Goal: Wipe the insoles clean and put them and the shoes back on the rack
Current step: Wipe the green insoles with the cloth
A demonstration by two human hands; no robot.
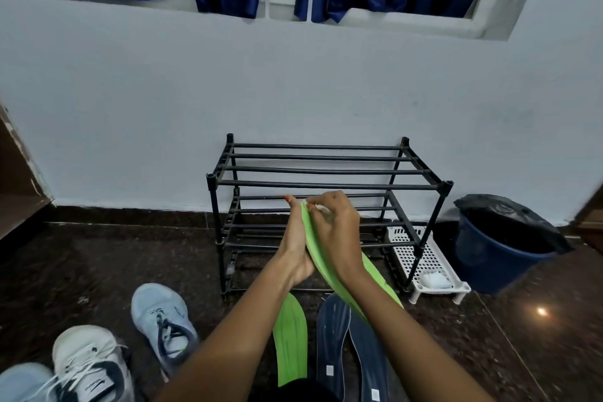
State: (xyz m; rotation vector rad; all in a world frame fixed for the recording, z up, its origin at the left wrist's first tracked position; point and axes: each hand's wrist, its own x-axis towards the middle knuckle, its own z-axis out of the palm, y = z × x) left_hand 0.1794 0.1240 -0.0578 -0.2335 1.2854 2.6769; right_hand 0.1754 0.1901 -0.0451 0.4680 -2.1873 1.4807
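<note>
From the head camera, the left hand [295,238] lay flat under a green insole [329,258], fingers stretched along its back and supporting it in the air in front of the black rack [326,186]. The right hand [336,228] was curled around a small white wipe [321,208], pressing it onto the upper end of that insole. The rack stood against the wall [293,91], its bars bare. On the floor [98,264], a second green insole [290,339] lay just beside two dark blue insoles [352,349], near the bottom edge of the view. Three shoes sat toward the floor's lower left: a light blue shoe [163,320], a white shoe [91,365] and another light blue shoe [19,382] at the corner. A white perforated tray [424,258] rested beside the rack's right legs, and a blue bin [496,251] with a black liner stood further right.
</note>
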